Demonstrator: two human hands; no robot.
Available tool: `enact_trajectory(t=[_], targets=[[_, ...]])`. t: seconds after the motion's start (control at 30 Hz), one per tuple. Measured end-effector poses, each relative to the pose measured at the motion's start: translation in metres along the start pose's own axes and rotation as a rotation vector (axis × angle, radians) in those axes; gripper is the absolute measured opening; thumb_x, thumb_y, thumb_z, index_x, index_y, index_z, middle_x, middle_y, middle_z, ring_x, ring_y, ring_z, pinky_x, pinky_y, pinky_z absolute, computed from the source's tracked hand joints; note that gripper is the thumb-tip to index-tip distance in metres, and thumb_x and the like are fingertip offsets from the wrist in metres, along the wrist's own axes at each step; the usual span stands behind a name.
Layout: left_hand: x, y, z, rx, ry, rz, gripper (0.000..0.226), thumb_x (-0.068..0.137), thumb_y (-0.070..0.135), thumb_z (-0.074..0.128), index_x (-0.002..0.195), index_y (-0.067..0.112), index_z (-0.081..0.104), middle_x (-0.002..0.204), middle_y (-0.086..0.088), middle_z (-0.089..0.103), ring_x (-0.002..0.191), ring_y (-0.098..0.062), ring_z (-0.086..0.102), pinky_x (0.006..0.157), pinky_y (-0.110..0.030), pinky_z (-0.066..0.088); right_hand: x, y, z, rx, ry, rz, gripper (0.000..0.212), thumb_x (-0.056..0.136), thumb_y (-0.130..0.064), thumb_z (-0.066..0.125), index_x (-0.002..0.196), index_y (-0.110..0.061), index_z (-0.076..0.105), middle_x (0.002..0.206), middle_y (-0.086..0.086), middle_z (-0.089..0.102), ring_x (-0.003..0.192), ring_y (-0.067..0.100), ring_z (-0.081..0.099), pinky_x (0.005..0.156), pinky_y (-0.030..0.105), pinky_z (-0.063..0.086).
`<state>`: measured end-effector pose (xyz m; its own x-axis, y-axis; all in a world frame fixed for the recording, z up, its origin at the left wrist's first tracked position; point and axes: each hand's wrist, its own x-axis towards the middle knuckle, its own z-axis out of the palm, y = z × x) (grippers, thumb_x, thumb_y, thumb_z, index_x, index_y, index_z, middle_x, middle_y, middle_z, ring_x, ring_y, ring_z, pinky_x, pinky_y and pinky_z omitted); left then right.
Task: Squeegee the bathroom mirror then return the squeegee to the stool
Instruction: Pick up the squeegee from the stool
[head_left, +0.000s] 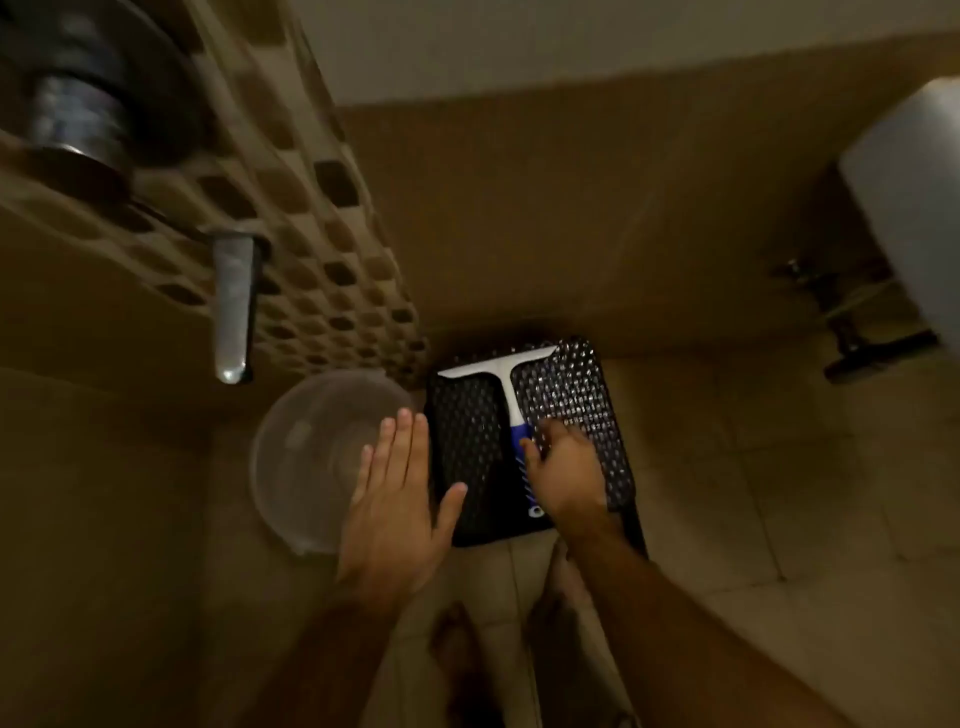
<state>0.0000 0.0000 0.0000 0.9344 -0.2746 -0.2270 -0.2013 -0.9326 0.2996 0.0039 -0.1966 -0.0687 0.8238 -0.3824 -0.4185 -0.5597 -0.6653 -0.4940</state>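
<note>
A squeegee (511, 387) with a white blade and a white and blue handle lies flat on the black, bumpy top of the stool (467, 447), blade at the far end. My right hand (563, 467) is down on the stool against the right side of the handle, fingers curled and thumb touching the blue part. Whether it grips the handle is hidden. My left hand (397, 499) hovers flat with fingers spread, just left of the stool, holding nothing. The mirror is out of view.
A clear round bowl (306, 457) sits on the floor left of the stool, partly under my left hand. A beige lattice basket (311, 234) and a metal spout (231, 312) are at upper left. A white fixture (914, 197) is at right. My bare feet stand on floor tiles.
</note>
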Motion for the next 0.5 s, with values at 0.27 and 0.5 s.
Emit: enact_trajectory(t=[0.27,0.5], targets=[[0.019,0.001,0.054,0.001,-0.05,-0.007,0.076,0.09,0.059,0.022,0.15,0.015,0.005,0.158,-0.002,0.0,0.145,-0.014,-0.007,0.119,-0.04,0.007,0.043,0.007,0.046,-0.032,-0.116,0.144,0.044,0.087,-0.051,0.059,0.113,-0.015,0.06,0.107,0.011,0.064,0.099,0.03,0.063,0.085,0.041,0.053],[0.015,0.018,0.022,-0.021,-0.018,-0.029,0.075,0.09,0.058,0.022,0.15,0.017,0.003,0.158,0.001,-0.003,0.144,-0.012,-0.008,0.118,-0.038,0.005,0.025,-0.018,0.014,0.217,-0.045,0.129,0.032,0.099,-0.035,0.047,0.113,-0.006,0.049,0.093,0.013,0.061,0.086,0.031,0.062,0.069,0.032,0.041]])
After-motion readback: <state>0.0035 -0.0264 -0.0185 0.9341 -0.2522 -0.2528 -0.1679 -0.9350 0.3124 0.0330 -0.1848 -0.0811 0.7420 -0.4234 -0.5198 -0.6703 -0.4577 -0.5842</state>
